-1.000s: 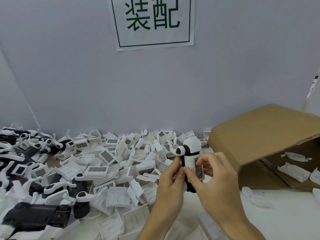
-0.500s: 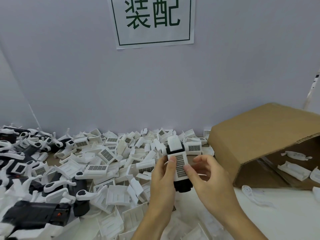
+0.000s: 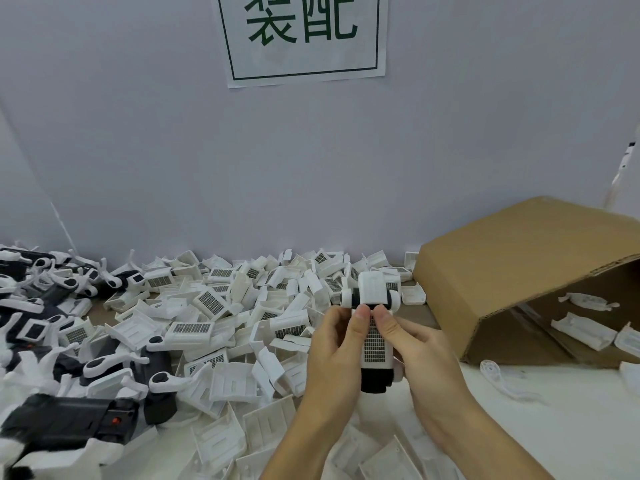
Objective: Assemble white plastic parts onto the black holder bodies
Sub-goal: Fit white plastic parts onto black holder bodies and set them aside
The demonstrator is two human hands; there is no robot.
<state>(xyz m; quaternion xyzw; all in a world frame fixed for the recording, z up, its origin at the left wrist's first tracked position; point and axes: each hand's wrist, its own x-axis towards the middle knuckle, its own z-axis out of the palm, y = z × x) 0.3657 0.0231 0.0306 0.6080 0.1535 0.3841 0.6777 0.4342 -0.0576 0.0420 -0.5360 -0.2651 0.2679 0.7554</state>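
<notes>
Both hands hold one black holder body (image 3: 375, 379) upright above the table, its white gridded cover (image 3: 374, 344) facing me and a white top piece with round side knobs (image 3: 371, 292) above. My left hand (image 3: 332, 351) grips its left side, thumb pressed near the cover's top edge. My right hand (image 3: 420, 355) grips the right side, its thumb beside the left one. A heap of loose white plastic parts (image 3: 221, 306) covers the table behind and left of my hands.
Assembled black-and-white holders (image 3: 45, 306) pile up at far left, with a larger black piece (image 3: 69, 422) at lower left. A cardboard box (image 3: 526, 271) lies on its side at right with white parts inside. A sign hangs on the wall.
The holder has turned from side-on to facing me with its gridded cover up. Both thumbs have moved up to the cover's top edge, and the hands shifted slightly right.
</notes>
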